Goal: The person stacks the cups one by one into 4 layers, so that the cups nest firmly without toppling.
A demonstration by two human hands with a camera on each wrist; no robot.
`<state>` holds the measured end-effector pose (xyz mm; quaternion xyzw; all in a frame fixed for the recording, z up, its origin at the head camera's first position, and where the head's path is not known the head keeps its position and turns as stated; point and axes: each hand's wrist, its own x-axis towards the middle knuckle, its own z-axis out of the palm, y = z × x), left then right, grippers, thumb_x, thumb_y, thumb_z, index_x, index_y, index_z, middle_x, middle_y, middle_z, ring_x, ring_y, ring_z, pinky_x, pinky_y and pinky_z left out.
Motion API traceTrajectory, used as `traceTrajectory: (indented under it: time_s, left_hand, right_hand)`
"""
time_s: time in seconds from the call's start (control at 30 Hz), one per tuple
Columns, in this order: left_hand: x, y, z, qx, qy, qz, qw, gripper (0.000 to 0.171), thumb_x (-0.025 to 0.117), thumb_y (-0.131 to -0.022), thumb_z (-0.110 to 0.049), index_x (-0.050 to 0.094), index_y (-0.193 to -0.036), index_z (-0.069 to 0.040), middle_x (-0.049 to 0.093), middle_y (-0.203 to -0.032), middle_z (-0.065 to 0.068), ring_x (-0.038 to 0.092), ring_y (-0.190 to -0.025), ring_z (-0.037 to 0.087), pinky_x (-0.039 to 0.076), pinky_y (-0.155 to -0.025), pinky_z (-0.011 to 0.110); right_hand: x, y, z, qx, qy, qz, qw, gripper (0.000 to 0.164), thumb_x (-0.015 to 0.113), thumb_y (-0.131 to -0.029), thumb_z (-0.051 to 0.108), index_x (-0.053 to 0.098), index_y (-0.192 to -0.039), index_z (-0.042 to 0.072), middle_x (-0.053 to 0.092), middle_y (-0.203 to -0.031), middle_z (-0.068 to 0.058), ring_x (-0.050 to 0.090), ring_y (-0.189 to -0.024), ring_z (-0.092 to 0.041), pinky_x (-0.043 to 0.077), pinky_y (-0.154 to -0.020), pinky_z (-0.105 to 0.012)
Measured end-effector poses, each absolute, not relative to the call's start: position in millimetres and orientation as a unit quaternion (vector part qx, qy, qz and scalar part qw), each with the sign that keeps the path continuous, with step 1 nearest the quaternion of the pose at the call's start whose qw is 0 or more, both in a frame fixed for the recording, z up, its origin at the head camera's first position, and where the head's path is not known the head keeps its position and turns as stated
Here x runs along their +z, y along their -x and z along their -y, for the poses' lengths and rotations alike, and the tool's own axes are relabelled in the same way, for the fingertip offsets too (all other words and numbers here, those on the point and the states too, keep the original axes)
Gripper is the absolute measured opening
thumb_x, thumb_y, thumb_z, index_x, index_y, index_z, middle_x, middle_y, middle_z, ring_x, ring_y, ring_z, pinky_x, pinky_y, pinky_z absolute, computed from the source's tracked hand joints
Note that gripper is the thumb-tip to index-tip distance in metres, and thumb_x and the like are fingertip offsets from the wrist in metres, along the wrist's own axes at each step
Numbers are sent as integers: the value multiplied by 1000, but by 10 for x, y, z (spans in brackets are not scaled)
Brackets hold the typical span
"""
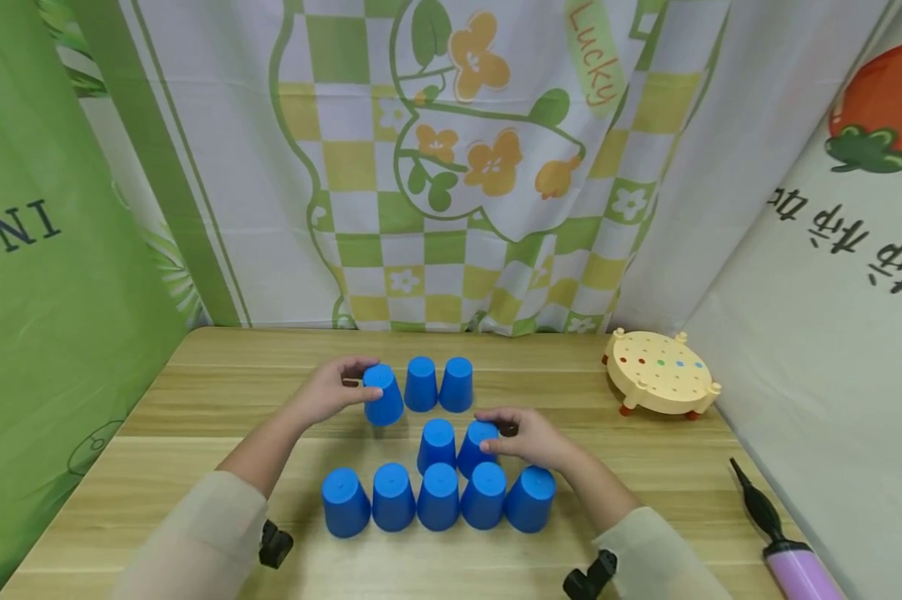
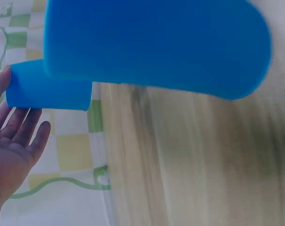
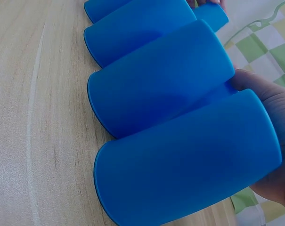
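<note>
Upside-down blue plastic cups stand on the wooden table in three rows. At the back left, my left hand [image 1: 327,393] pinches a blue cup [image 1: 384,407] between thumb and fingers; the cup leans slightly, beside two upright back-row cups [image 1: 439,385]. In the left wrist view that held cup [image 2: 52,92] shows past a much nearer cup [image 2: 156,42]. My right hand [image 1: 535,439] grips the right cup [image 1: 473,450] of the middle pair, close against its left neighbour [image 1: 438,446]. The front row's cups [image 3: 184,165] hide most of it in the right wrist view.
Several blue cups [image 1: 393,497] form the front row, nearest me. A round cream-coloured pegged stand [image 1: 661,372] sits at the back right. At the right edge lies a black and purple hand pump [image 1: 784,533]. A patterned curtain [image 1: 481,167] hangs behind the wooden table [image 1: 233,367].
</note>
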<state>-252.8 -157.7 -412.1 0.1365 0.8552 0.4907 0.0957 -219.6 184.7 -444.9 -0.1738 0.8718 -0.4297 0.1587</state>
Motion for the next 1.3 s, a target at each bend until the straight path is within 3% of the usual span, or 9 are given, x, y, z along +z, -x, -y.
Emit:
traceTrajectory:
  time_s: [0.23, 0.43, 0.83, 1.3]
  left_hand:
    - [-4182, 2816, 1528, 496, -88, -859, 85, 60, 71, -91, -28, 49, -142, -4, 54, -139, 20, 51, -129, 38, 50, -102, 50]
    - [-4342, 2957, 1492, 496, -74, -863, 62, 60, 69, -92, -24, 47, -142, 2, 54, -139, 23, 52, -127, 38, 48, -104, 49]
    - [-4456, 2964, 1401, 473, -75, -875, 68, 57, 67, -93, -19, 46, -140, 8, 53, -139, 28, 52, -126, 43, 47, -105, 52]
    - [-4487, 2970, 1391, 478, -72, -872, 78, 60, 66, -94, -20, 44, -142, 7, 50, -141, 28, 50, -129, 44, 46, -105, 52]
  right_hand:
    - [-4456, 2181, -1846, -435, 160, -871, 162, 52, 73, -88, 31, 60, -134, 9, 62, -134, -10, 59, -119, -27, 51, -100, -46]
    - [-4452, 2175, -1831, -436, 163, -870, 164, 54, 73, -89, 32, 59, -135, 8, 62, -135, -10, 59, -120, -28, 51, -101, -46]
    - [-4446, 2167, -1855, -438, 172, -866, 170, 55, 71, -90, 32, 57, -137, 7, 60, -138, -12, 58, -124, -30, 49, -103, -47]
    - [-4432, 2148, -1863, -433, 176, -868, 165, 55, 73, -89, 27, 56, -138, 7, 58, -140, -13, 53, -130, -36, 44, -108, -52]
